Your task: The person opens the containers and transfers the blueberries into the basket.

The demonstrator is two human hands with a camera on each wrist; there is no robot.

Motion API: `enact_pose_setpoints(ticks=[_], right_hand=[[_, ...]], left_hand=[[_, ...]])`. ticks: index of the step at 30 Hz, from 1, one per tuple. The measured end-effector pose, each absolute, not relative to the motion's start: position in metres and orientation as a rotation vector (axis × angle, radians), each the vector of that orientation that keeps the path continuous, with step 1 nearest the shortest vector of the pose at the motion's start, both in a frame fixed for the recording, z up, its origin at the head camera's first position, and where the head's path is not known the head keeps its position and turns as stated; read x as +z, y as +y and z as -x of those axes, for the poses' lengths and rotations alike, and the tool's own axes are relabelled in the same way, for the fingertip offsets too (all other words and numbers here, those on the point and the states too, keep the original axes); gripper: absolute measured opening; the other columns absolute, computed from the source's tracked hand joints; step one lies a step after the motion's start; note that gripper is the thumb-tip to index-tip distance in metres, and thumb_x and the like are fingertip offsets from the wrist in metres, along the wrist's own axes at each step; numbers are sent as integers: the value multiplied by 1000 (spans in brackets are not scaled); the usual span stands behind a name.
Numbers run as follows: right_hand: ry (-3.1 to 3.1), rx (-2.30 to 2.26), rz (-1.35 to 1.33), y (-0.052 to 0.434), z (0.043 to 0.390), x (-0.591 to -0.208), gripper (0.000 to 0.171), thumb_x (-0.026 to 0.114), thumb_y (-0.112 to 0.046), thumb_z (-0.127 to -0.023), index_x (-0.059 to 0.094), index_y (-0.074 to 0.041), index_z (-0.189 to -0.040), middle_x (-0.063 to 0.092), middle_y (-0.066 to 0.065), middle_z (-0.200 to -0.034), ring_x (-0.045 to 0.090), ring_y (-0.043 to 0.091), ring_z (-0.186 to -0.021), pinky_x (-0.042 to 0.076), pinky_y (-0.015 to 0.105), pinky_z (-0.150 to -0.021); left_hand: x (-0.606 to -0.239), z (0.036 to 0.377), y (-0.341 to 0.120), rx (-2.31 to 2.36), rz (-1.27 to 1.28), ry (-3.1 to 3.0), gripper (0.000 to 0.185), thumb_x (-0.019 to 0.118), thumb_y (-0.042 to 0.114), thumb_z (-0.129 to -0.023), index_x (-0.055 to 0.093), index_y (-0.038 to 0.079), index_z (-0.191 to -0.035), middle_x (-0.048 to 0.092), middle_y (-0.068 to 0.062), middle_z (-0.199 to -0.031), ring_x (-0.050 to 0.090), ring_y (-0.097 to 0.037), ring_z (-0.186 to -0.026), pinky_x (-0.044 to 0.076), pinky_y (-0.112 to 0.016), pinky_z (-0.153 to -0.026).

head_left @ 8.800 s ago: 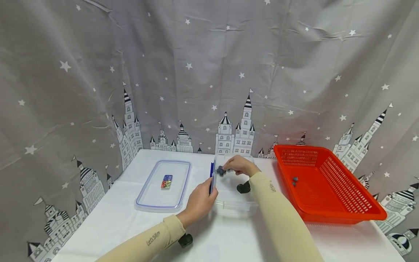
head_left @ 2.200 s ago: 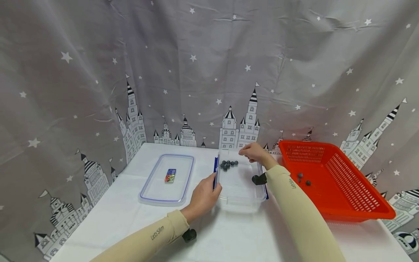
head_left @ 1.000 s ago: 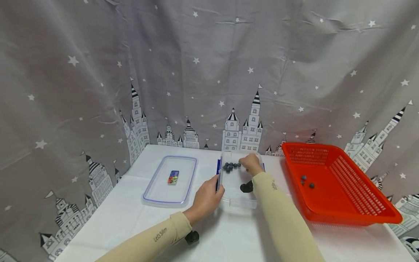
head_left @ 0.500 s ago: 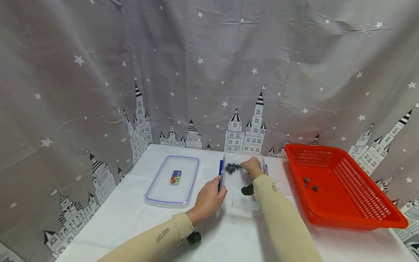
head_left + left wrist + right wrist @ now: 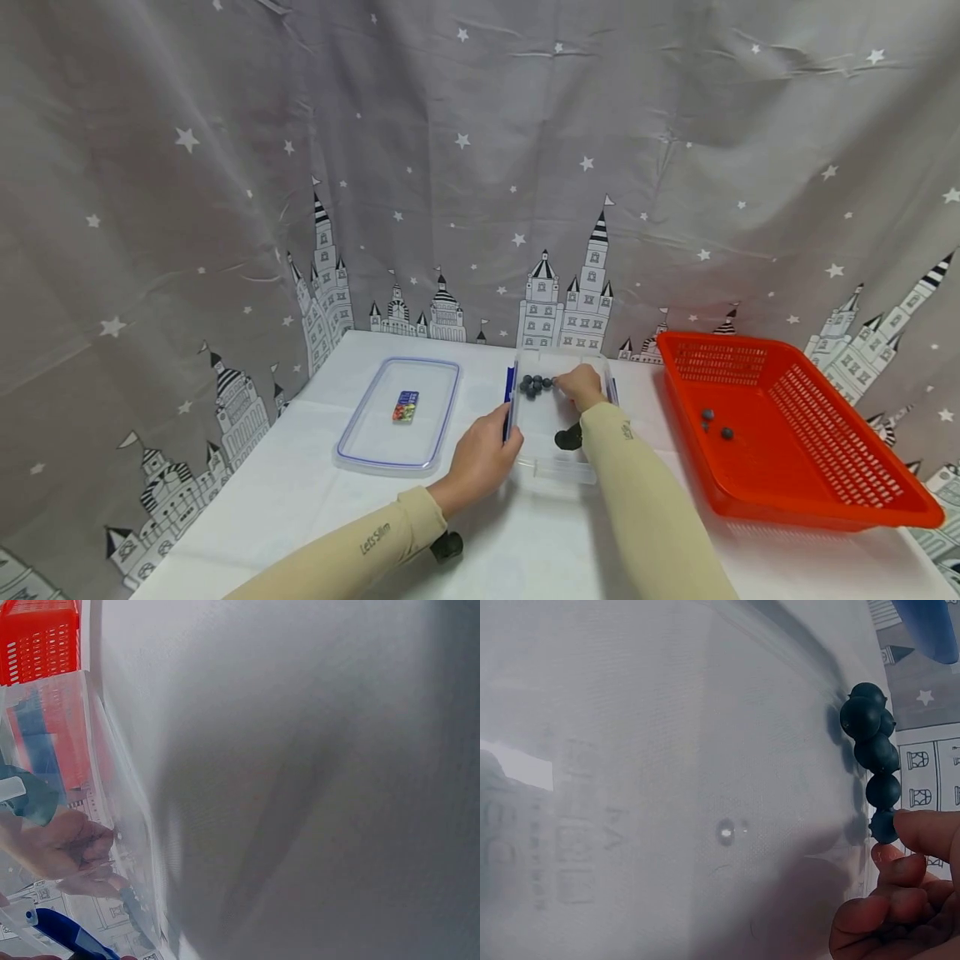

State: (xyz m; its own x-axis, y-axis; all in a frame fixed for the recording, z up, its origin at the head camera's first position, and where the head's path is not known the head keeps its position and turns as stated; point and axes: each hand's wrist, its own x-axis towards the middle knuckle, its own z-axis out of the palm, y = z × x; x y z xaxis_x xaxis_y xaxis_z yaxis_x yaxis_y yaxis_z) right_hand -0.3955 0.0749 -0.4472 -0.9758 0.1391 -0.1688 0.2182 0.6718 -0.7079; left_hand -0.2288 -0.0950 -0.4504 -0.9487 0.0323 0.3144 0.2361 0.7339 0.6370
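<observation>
A clear plastic container (image 5: 561,467) sits mid-table with several blueberries (image 5: 534,385) in a row at its far left corner. My right hand (image 5: 581,385) reaches into it, and its fingertips (image 5: 928,832) pinch the end blueberry (image 5: 883,825) of the blueberry row (image 5: 874,746). The other fingers are curled under. My left hand (image 5: 483,454) grips the container's left rim beside a blue latch (image 5: 509,400). In the left wrist view the right hand (image 5: 64,847) shows through the container wall (image 5: 112,825).
The container's lid (image 5: 397,412) lies flat to the left, with a small colourful label on it. A red mesh basket (image 5: 817,467) stands to the right with a few blueberries (image 5: 714,423) inside. A star-and-castle curtain hangs behind the white table (image 5: 300,508).
My right hand has come down from the container's far edge to the row of blueberries. The left hand keeps its hold on the rim.
</observation>
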Motion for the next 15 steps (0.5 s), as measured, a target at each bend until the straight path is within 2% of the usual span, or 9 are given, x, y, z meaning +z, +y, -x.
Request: enact_pose_setpoints(ticks=[4,9,15], right_hand=[[2800,-1199,-299,75,393,-446,47,71,-22,-89,60,13,-118,59,17,-93,55,20,-66,44,26,-52],[2792,-1201,-316,73,392,-445,50,70,-23,-91,58,13,-125,61,18,-100,58,23,-75,46,27,-59],[2778,-1197,-339,72,395,-448,51,70,-23,-91,57,12,-127,60,18,-102,58,24,-79,46,29,-62]], left_hand=[[-449,229,-95,-1030,217,-2652,50,49,29,-101,54,3,-143,70,-14,-124,67,-24,-108,56,-44,-90],[-450,229,-95,-1034,213,-2656,50,49,29,-101,54,3,-143,70,-14,-124,67,-23,-107,56,-44,-90],[-451,228,-95,-1032,199,-2661,51,49,29,-101,54,3,-143,69,-16,-125,67,-26,-111,55,-45,-92]])
